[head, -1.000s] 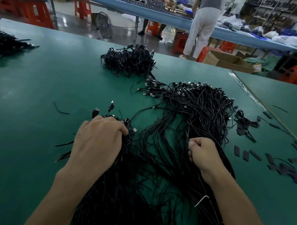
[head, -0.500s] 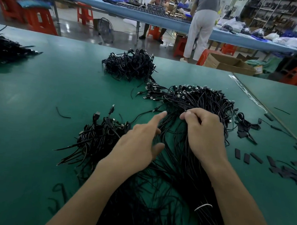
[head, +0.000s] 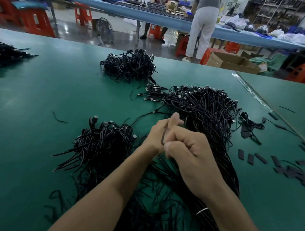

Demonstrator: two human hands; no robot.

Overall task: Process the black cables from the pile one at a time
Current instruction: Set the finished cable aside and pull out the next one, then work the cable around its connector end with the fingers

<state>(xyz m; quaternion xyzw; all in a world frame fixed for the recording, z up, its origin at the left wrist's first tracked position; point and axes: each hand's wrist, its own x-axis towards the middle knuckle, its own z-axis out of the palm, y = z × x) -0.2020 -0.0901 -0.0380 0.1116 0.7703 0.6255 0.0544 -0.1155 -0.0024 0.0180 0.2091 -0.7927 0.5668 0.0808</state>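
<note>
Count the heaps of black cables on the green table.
4: far-left heap at the table edge; far-centre heap; big heap running under the right hand; small heap left of the left hand. Others may lie outside view.

A plain teal-green table (head: 40, 97) carries black cables (head: 203, 108) with what appear to be silver-tipped plugs (head: 150, 98) and one white tie (head: 202, 211), while orange-red stools (head: 36, 22), a pale blue bench (head: 137, 14) and a brown cardboard box (head: 230, 62) colour the background.

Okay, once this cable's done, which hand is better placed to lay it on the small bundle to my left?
Probably the left hand: it holds the cable too and sits nearer the small bundle; the right hand would have to cross over.
</note>
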